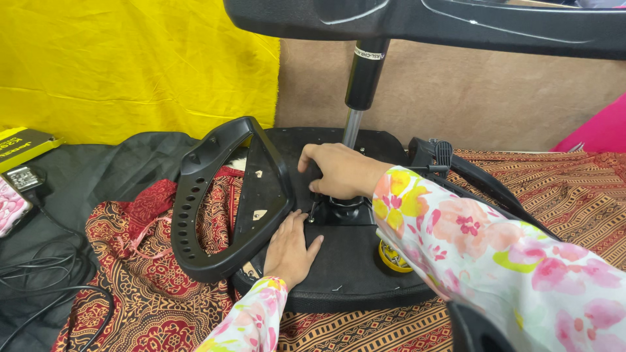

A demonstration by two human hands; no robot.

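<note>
A: While the left hand (pixel 289 251) lies flat, where is the seat?

B: Right under it. The left hand is spread open, palm down on the upturned black seat (pixel 339 274), holding nothing, just pressing. The seat rests on patterned cloth (pixel 150 287).

A: And the right hand (pixel 336 171)?

B: Just beyond the left, fingers curled down at the seat's middle, at the plate (pixel 345 210) where the gas column (pixel 362 78) rises. A thin tool shaft (pixel 312 212) shows below its fingers; whether it truly grips it I cannot tell, the fingers hide that.

A: How far along does it look?

B: My judgement: midway. The column is already standing in the plate with the wheel base (pixel 430 23) on top, above the hands. One armrest (pixel 225 202) leans beside the left hand, seemingly fitted; another (pixel 469 179) lies behind the right forearm. Fastening at the plate seems unfinished.

A: Anything else near?

B: A yellow roll (pixel 391 257) under the right forearm, cables (pixel 45 280) well left.
</note>
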